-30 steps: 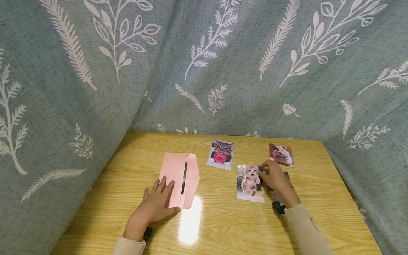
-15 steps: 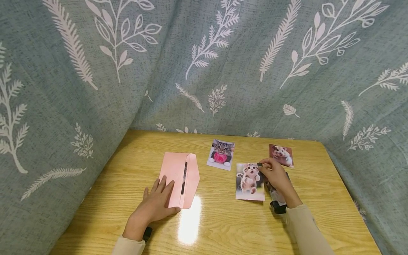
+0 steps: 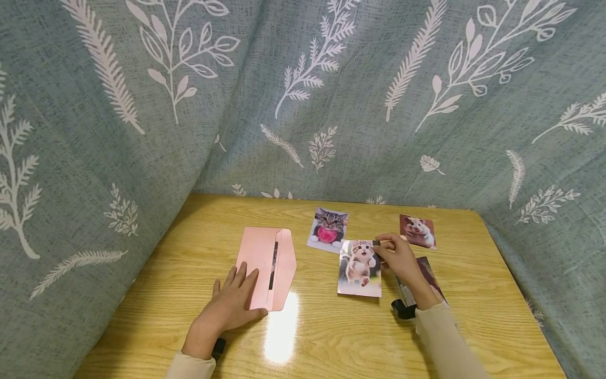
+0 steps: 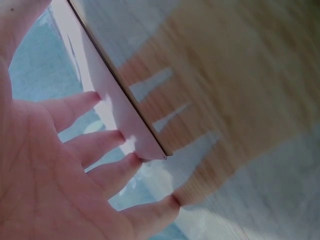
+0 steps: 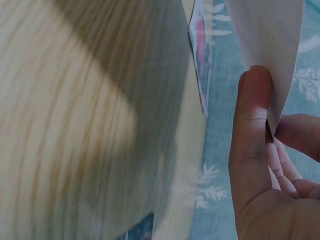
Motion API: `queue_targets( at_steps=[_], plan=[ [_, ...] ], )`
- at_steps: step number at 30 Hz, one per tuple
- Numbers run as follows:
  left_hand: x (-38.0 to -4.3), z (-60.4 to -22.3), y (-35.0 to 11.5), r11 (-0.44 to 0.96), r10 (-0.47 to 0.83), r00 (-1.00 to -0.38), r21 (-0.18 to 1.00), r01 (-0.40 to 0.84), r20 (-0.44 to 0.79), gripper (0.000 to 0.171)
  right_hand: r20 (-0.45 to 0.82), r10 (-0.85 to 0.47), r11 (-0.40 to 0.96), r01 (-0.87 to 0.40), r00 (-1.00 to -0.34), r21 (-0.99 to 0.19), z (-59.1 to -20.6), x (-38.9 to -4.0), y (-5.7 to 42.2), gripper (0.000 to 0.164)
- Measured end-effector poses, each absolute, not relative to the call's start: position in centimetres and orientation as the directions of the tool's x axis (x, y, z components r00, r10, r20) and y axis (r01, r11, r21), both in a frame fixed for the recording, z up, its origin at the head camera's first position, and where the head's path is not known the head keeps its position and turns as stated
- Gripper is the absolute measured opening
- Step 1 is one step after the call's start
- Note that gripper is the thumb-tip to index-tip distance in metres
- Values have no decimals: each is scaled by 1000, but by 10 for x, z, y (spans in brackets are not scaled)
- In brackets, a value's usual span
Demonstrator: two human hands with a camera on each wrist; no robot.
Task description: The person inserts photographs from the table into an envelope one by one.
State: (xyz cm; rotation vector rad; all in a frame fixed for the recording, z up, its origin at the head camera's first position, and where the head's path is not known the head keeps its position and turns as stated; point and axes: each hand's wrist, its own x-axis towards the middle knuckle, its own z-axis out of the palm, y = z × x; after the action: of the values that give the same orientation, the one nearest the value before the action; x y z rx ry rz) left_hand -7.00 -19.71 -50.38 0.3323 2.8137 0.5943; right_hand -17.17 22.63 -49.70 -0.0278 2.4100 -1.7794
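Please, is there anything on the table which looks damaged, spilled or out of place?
No spill or damage stands out. Only the photo partly hidden by the right forearm looks askew: it slants more than the hamster photo beyond it.

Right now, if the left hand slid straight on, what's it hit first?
The flat, pale pink paper envelope, which the left hand appears to rest on. Past that, yellow wood tabletop, then probably the blue-green leaf-print curtain; depth's unclear.
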Motion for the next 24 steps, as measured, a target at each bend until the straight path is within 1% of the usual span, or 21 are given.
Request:
queue_targets(
  at_steps=[4, 11, 17, 24],
  plan=[
    [-70, -504, -197, 891, 271, -944, 419, 173, -186, 99, -113, -105, 267, 81, -988, -960, -496, -174, 217, 36],
    [-70, -504, -196, 891, 271, -943, 421, 171, -191, 99, -97, -109, 265, 66, -989, -962, -497, -180, 198, 35],
    [-70, -503, -196, 890, 272, -944, 422, 172, -188, 99, -86, -115, 237, 57, -990, -970, -500, -185, 179, 34],
    [-70, -503, -196, 893, 272, -943, 417, 171, -194, 99, -66, -116, 215, 39, -991, -976, -502, -191, 153, 27]
  ],
)
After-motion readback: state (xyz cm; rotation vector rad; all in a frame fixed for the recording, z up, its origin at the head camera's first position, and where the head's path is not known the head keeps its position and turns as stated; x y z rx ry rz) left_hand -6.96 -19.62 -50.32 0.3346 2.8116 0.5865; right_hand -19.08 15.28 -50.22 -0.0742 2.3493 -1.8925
